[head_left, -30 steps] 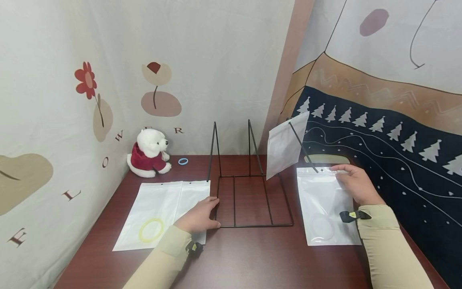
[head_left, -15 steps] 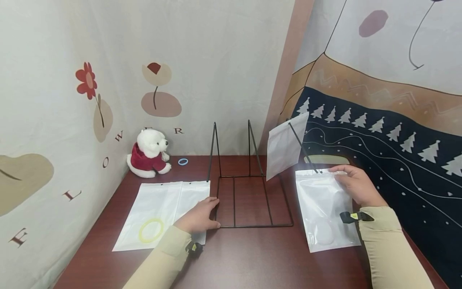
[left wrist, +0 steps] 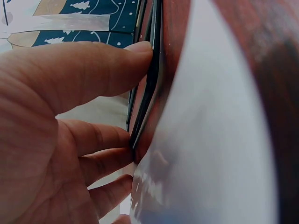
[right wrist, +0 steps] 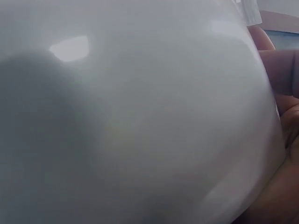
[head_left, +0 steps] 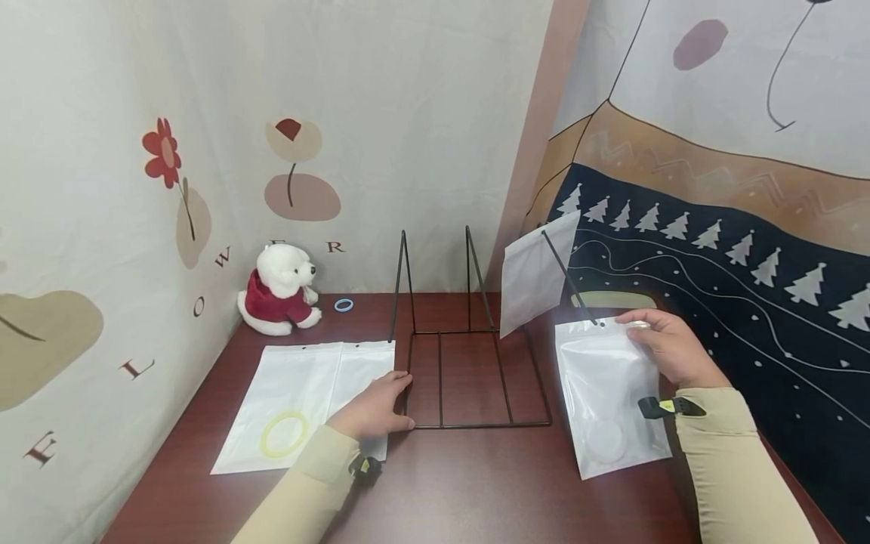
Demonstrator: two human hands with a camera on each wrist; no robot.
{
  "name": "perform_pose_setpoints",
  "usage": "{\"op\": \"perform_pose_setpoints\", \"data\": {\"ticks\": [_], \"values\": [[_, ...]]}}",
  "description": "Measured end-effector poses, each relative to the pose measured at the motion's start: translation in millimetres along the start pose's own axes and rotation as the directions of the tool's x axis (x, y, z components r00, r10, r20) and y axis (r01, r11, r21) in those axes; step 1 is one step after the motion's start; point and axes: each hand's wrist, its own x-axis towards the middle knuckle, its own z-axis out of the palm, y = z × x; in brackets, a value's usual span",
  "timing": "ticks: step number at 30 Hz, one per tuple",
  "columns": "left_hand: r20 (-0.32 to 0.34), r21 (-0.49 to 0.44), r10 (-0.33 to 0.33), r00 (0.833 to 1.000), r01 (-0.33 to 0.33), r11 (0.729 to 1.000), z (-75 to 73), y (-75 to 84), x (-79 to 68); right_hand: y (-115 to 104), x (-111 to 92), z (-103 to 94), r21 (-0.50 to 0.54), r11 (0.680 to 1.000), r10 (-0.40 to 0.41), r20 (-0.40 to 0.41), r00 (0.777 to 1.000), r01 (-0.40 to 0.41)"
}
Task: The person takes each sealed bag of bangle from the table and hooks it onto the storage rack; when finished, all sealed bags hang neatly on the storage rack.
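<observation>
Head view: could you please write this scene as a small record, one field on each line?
Left hand: touches left side of the black wire rack
Right hand: pinches top of a white pouch
Black rod: tip at that pouch's top edge; whether it passes through the hole is unclear
Hung pouch: white, farther along the same rod
Left of rack: two white pouches lie on the table, one showing a yellow ring
Table back: plush bear in red, blue ring

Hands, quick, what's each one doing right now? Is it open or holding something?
Left hand: open, touching the black wire rack.
Right hand: closed, pinching the right-hand white bag near its top.
</observation>
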Motion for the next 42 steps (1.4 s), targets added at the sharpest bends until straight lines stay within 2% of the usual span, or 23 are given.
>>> {"op": "perform_pose_setpoints", "data": {"ticks": [12,19,29,35,42], "values": [[-0.006,-0.002,0.002,1.000,-0.002,1.000,-0.1,0.1,-0.8,-13.7,-5.7,2.4,0.133,0.988,-0.088,0.075,0.993,0.077],[-0.004,-0.011,0.000,1.000,0.000,1.000,-1.3,2.5,-2.7,-23.5,-9.6,10.0,0.189,0.976,-0.130,0.085,0.988,0.112],[-0.001,-0.003,-0.005,1.000,0.005,1.000,-2.8,3.8,-3.0,-38.4,-12.4,26.4,0.302,0.935,-0.230,0.114,0.967,0.187],[-0.006,-0.009,-0.005,1.000,0.005,1.000,-1.8,3.3,-3.0,-48.7,-16.4,34.4,0.321,0.930,-0.231,0.126,0.965,0.181],[-0.005,-0.007,-0.005,1.000,0.005,1.000,-0.9,1.7,-2.0,-60.9,-21.5,41.4,0.295,0.925,-0.285,0.122,0.951,0.239]]}}
